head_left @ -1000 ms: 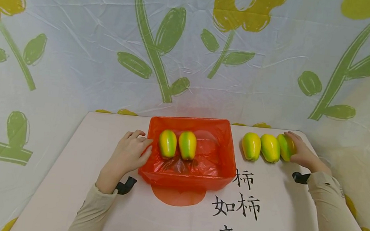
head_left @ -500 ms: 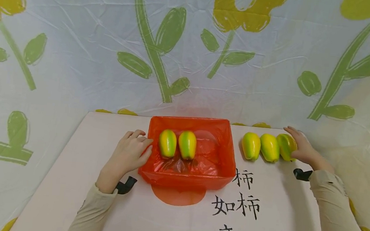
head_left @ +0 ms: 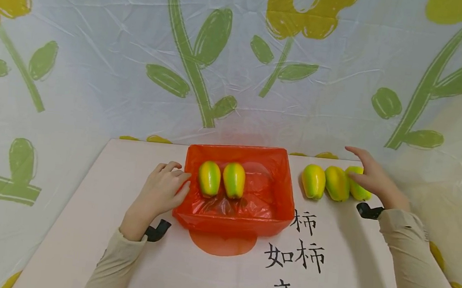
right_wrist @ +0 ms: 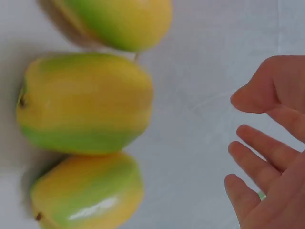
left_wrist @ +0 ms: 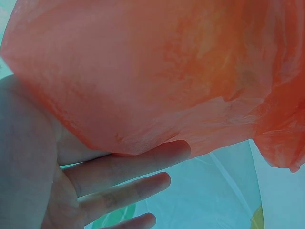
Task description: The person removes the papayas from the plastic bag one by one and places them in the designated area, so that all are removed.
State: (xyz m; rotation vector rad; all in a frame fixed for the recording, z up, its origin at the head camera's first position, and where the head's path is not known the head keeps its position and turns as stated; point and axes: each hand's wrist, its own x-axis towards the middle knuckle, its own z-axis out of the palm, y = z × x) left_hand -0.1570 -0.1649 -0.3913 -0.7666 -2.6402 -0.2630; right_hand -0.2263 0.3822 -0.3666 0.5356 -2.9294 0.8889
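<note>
My left hand is at the left side of a red plastic bag that stands wide like a box. In the left wrist view its straight fingers lie along the plastic. Inside the bag, two yellow-green papayas rest side by side on the left. On the right, three more papayas lie in a row on the table. My right hand hovers over the rightmost papaya, partly hiding it. Its fingers and thumb are spread apart, with nothing between them.
The pale table carries black brush characters and an orange rounded shape in front of the bag. A flower-print curtain hangs behind the table and along both sides.
My right hand has come off the rightmost papaya, lifted and shifted left over the row. The left hand, the bag and its papayas have stayed put.
</note>
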